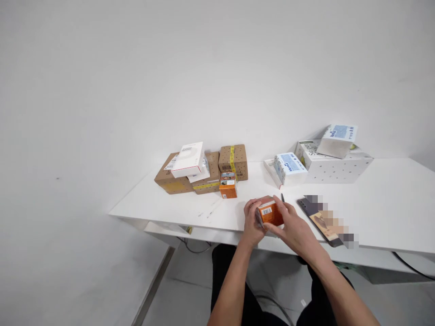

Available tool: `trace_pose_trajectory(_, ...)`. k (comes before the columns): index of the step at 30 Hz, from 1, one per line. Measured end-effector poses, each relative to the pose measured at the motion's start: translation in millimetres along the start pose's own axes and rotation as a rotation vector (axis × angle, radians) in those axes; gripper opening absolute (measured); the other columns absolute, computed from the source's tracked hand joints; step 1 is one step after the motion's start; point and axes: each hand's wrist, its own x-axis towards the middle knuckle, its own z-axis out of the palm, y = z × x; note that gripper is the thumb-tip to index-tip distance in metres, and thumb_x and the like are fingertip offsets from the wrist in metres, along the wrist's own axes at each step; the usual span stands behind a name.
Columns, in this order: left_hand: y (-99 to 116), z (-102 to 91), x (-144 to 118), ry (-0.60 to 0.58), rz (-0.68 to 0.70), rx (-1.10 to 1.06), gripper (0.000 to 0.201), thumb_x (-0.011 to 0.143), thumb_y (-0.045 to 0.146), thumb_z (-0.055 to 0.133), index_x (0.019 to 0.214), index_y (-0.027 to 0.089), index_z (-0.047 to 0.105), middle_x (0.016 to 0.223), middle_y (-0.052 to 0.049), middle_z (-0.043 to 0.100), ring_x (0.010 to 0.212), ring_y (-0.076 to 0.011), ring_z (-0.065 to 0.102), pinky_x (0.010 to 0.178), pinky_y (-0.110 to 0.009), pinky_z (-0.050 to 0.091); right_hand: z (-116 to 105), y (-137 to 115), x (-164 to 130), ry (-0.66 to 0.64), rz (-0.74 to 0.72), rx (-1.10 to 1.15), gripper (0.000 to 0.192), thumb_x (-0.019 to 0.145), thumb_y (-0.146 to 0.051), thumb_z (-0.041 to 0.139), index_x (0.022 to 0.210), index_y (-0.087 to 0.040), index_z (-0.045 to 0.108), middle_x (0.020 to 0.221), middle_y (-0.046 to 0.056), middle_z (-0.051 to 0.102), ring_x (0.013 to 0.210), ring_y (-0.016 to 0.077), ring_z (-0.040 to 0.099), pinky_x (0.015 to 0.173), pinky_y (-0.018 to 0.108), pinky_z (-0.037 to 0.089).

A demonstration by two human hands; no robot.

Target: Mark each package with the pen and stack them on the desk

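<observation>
Both hands hold a small orange box (270,213) with a barcode label, just above the near edge of the white table (176,203). My left hand (252,224) grips its left side. My right hand (295,228) wraps its right side and underside. A second small orange box (227,185) stands upright farther back, in front of the cardboard boxes. A dark pen (282,197) lies just beyond my right hand.
Brown cardboard boxes (207,174) with a white box (188,160) on top sit at the back left. White and blue-printed boxes (331,156) are stacked at the back right. A flat dark item (317,219) lies to the right. Cables hang under the table.
</observation>
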Motion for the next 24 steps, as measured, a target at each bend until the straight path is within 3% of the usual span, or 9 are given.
trace_pose_trajectory(3, 0, 1.9, -2, 0.013, 0.083, 0.074, 0.068, 0.073, 0.028, 0.071, 0.131, 0.030, 0.037, 0.131, -0.011, 0.033, 0.127, -0.0271, 0.041, 0.103, -0.049, 0.043, 7, -17, 0, -0.027, 0.089, -0.119, 0.072, 0.078, -0.053, 0.058, 0.141, -0.027, 0.035, 0.115, 0.014, 0.053, 0.085, 0.0289, 0.065, 0.068, 0.037, 0.049)
trace_pose_trajectory(7, 0, 3.9, -4, 0.040, 0.128, 0.091, 0.074, 0.072, 0.022, 0.066, 0.137, 0.028, 0.030, 0.137, -0.013, 0.028, 0.132, -0.0303, 0.034, 0.105, -0.052, 0.040, 6, -9, 0, 0.005, 0.100, 0.000, 0.065, 0.078, -0.041, 0.059, 0.138, -0.026, 0.038, 0.101, 0.009, 0.053, 0.072, 0.0209, 0.062, 0.067, 0.034, 0.049)
trace_pose_trajectory(9, -2, 4.5, -6, 0.096, 0.046, 0.020, 0.082, 0.069, 0.020, 0.062, 0.140, 0.024, 0.023, 0.140, -0.015, 0.027, 0.136, -0.0326, 0.029, 0.108, -0.055, 0.034, -2, -1, 1, 0.072, 0.065, 0.082, 0.064, 0.077, -0.041, 0.060, 0.137, -0.026, 0.039, 0.100, 0.008, 0.052, 0.073, 0.0197, 0.061, 0.069, 0.034, 0.050)
trace_pose_trajectory(12, -4, 5.7, -7, 0.207, -0.144, -0.071, 0.082, 0.066, 0.013, 0.054, 0.140, 0.022, 0.021, 0.140, -0.014, 0.031, 0.134, -0.0295, 0.033, 0.111, -0.053, 0.030, -23, 6, 10, 0.312, 0.023, 0.108, 0.071, 0.076, -0.045, 0.061, 0.139, -0.024, 0.036, 0.103, 0.008, 0.052, 0.082, 0.0218, 0.059, 0.073, 0.037, 0.051)
trace_pose_trajectory(15, -4, 6.9, -4, 0.222, -0.210, -0.012, 0.074, 0.066, 0.010, 0.052, 0.135, 0.020, 0.032, 0.133, -0.012, 0.041, 0.127, -0.0262, 0.041, 0.110, -0.050, 0.032, -45, 12, 35, 0.580, 0.038, -0.001, 0.080, 0.073, -0.051, 0.064, 0.142, -0.024, 0.032, 0.110, 0.011, 0.050, 0.096, 0.0277, 0.056, 0.074, 0.040, 0.050)
trace_pose_trajectory(17, -2, 6.7, 1, 0.202, -0.187, 0.079, 0.065, 0.066, 0.010, 0.053, 0.130, 0.020, 0.041, 0.126, -0.011, 0.047, 0.123, -0.0259, 0.045, 0.108, -0.049, 0.035, -54, 20, 60, 0.683, 0.051, -0.091, 0.083, 0.072, -0.054, 0.063, 0.143, -0.022, 0.031, 0.116, 0.015, 0.047, 0.104, 0.0322, 0.053, 0.074, 0.042, 0.049)
trace_pose_trajectory(19, 1, 4.8, 11, 0.185, -0.141, 0.191, 0.056, 0.069, 0.011, 0.055, 0.123, 0.020, 0.049, 0.120, -0.011, 0.050, 0.118, -0.0259, 0.047, 0.105, -0.047, 0.039, -57, 33, 88, 0.719, 0.061, -0.156, 0.083, 0.074, -0.056, 0.060, 0.142, -0.019, 0.031, 0.120, 0.018, 0.044, 0.105, 0.0339, 0.052, 0.074, 0.044, 0.048)
trace_pose_trajectory(24, 3, -10.5, 57, 0.154, -0.052, 0.527, 0.038, 0.073, 0.021, 0.063, 0.111, 0.022, 0.061, 0.116, -0.011, 0.048, 0.115, -0.0282, 0.047, 0.102, -0.049, 0.039, -46, 66, 136, 0.630, 0.167, -0.300, 0.076, 0.078, -0.056, 0.056, 0.139, -0.016, 0.037, 0.112, 0.021, 0.047, 0.099, 0.0376, 0.049, 0.078, 0.052, 0.042)
